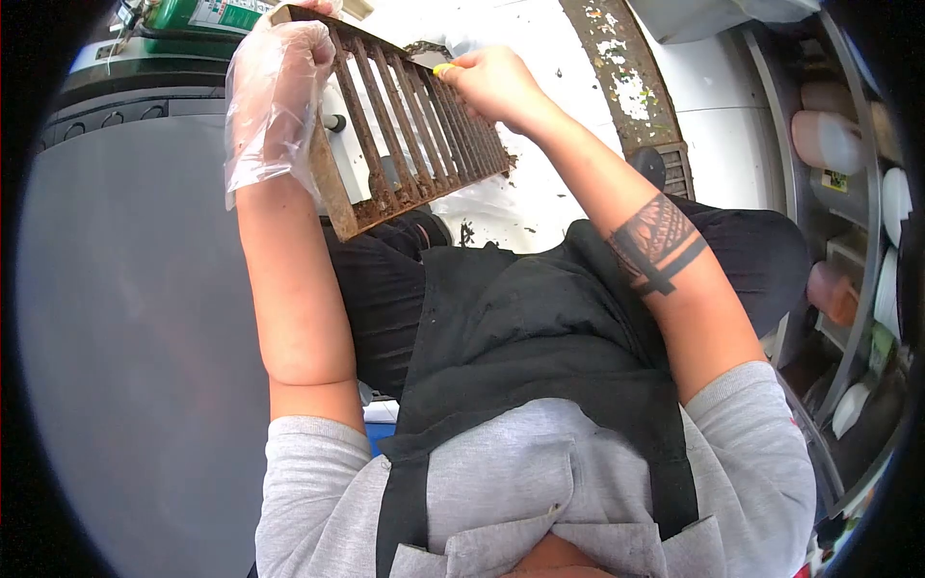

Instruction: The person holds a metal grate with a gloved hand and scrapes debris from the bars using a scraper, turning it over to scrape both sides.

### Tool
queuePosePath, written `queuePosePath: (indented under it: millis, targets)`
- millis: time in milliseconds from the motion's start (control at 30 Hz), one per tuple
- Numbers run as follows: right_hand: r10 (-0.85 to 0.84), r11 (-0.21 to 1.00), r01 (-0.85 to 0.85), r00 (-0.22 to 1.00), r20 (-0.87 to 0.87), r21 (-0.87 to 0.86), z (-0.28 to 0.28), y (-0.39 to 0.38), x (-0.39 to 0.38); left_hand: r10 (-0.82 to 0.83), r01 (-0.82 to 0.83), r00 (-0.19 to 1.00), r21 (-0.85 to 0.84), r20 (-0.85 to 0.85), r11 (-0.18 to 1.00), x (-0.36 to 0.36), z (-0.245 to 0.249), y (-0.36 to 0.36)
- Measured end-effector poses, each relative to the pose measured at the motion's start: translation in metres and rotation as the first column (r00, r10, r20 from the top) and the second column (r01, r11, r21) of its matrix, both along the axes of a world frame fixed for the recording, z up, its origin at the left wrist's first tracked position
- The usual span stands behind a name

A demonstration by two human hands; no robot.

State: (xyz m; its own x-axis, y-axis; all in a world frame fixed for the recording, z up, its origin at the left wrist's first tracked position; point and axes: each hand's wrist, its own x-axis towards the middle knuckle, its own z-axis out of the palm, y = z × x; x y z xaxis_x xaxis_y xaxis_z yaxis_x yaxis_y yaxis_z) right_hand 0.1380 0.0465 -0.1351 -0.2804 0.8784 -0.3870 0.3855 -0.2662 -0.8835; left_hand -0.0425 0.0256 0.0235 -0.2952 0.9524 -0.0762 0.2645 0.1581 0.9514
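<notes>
In the head view, my left hand (279, 87) wears a clear, loose plastic glove. It is closed on the upper left end of a rusty metal grate (405, 125), which is tilted up off the floor. Brown, flaky crust covers the grate's parallel bars. My right hand (491, 87) is bare and closed at the grate's far long edge. Between its thumb and fingers a small yellow end of a tool (443, 70) shows; I cannot tell what kind of tool it is.
Dark flakes lie scattered on the white tiled floor (540, 43), where a worn drain strip (617, 72) runs. A grey metal panel (145, 289) stands close on my left. Metal shelving (848, 289) with containers and dishes is on the right. A green canister (183, 17) sits upper left.
</notes>
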Motion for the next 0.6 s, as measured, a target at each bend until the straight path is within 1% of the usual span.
queuePosePath:
  millis: [33,67,100,133,167,200,233,267,300,333,367,400,433,467,500,533,567,600]
  targets:
    - [-0.002,1.000,0.002,1.000,0.000,0.001,-0.004,-0.004,0.000,-0.009,0.009,1.000,-0.008,-0.018,1.000,-0.002,-0.001,0.000]
    - [-0.102,0.992,0.088,0.982,-0.156,-0.094,-0.007,-0.008,0.000,-0.010,0.010,1.000,-0.007,-0.017,1.000,-0.005,-0.003,0.001]
    - [-0.210,0.968,0.154,0.931,-0.298,-0.201,-0.010,-0.012,0.001,-0.054,0.058,0.985,0.014,-0.166,0.998,-0.009,-0.005,0.001]
    - [-0.209,0.968,0.153,0.932,-0.297,-0.201,-0.012,-0.014,0.004,-0.093,0.106,0.946,0.027,-0.312,0.994,-0.013,-0.009,0.001]
    - [-0.216,0.967,0.166,0.937,-0.275,-0.195,-0.014,-0.017,0.006,-0.092,0.105,0.946,0.026,-0.311,0.994,-0.019,-0.014,0.002]
    - [-0.225,0.965,0.180,0.941,-0.253,-0.189,-0.016,-0.018,0.007,-0.131,0.216,0.834,0.100,-0.537,0.971,-0.020,-0.014,0.002]
    - [-0.225,0.965,0.180,0.941,-0.252,-0.190,-0.019,-0.019,0.007,-0.133,0.340,0.670,0.143,-0.730,0.929,-0.022,-0.015,0.002]
    - [-0.188,0.978,0.167,0.966,-0.180,-0.126,-0.021,-0.019,0.008,-0.135,0.342,0.669,0.141,-0.731,0.929,-0.020,-0.016,0.000]
    - [-0.154,0.987,0.148,0.983,-0.105,-0.062,-0.024,-0.017,0.009,-0.090,0.218,0.786,0.138,-0.612,0.966,0.002,0.000,-0.006]
    - [-0.154,0.987,0.148,0.983,-0.105,-0.062,-0.033,-0.008,0.009,-0.024,0.091,0.878,0.116,-0.478,0.989,0.013,0.008,-0.009]
    - [-0.136,0.983,0.136,0.991,-0.013,0.121,-0.041,0.006,0.008,-0.024,0.090,0.878,0.116,-0.479,0.989,0.008,0.006,-0.008]
    - [-0.132,0.950,0.103,0.988,0.081,0.296,-0.048,0.012,0.007,-0.075,0.233,0.726,0.142,-0.684,0.962,-0.001,0.000,-0.005]
    - [-0.144,0.968,0.132,0.989,0.043,0.212,-0.027,0.021,0.009,-0.094,0.373,0.525,0.129,-0.846,0.919,-0.004,0.000,-0.004]
    - [-0.141,0.970,0.129,0.989,0.045,0.208,-0.018,0.032,0.007,-0.096,0.371,0.525,0.126,-0.845,0.920,-0.004,-0.003,-0.004]
    - [-0.149,0.961,0.146,0.989,-0.004,0.236,-0.015,0.051,0.005,-0.101,0.245,0.769,0.146,-0.631,0.959,0.003,0.001,-0.004]
    - [-0.155,0.951,0.163,0.987,-0.053,0.264,-0.018,0.070,0.003,-0.063,0.114,0.934,0.125,-0.352,0.986,0.006,0.003,-0.003]
    - [-0.082,0.913,0.040,0.993,0.086,0.407,-0.030,0.092,0.005,-0.062,0.111,0.934,0.121,-0.352,0.986,0.007,0.003,-0.002]
    - [-0.031,0.847,-0.099,0.972,0.234,0.522,-0.028,0.100,0.005,-0.020,0.028,0.992,0.069,-0.121,0.997,0.006,0.003,0.000]
